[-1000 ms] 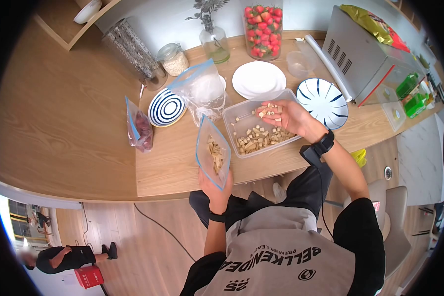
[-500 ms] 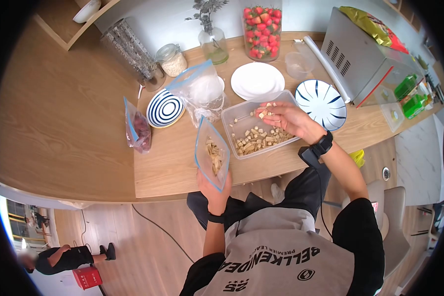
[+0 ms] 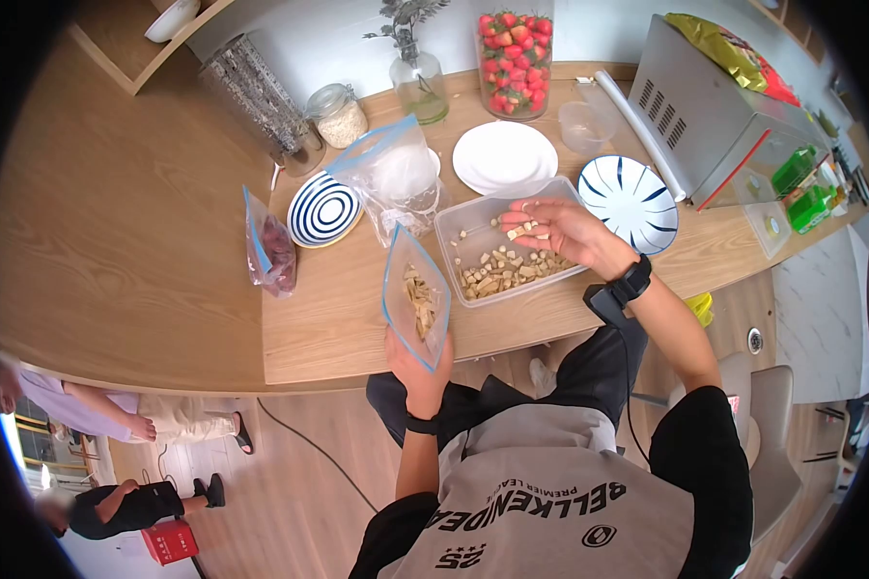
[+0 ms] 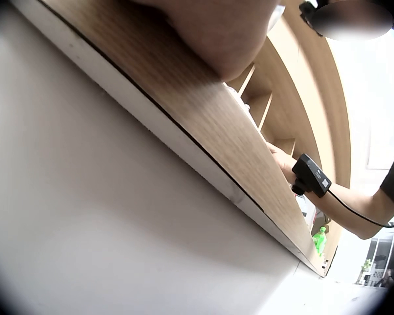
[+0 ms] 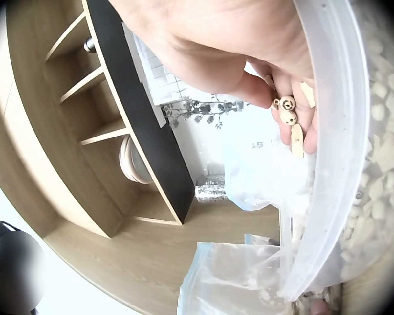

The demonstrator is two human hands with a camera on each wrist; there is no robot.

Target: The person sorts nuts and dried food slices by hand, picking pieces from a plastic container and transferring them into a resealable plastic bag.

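1. Nearest to the body is the left hand (image 3: 419, 376), which grips the lower part of a blue-edged bag (image 3: 434, 333); most of its fingers are hidden behind the plastic. The mouth of this bag is spread, and pale pieces (image 3: 419, 299) lie inside.
2. Farther forward, the right hand (image 3: 574, 234) is turned palm upward, about half opened, with fingers slightly bent. Several small chunks (image 3: 526, 232) rest on these fingers; the right wrist view shows the thumb near them.
3. This hand is over the plastic box (image 3: 483, 212); whether it touches the rim, I cannot tell. The box stands on the wooden table (image 3: 338, 338), with many similar chunks gathered mostly at its near side.
4. Behind the box is a white plate (image 3: 505, 154).
5. Farther back stands a container of strawberries (image 3: 514, 68).
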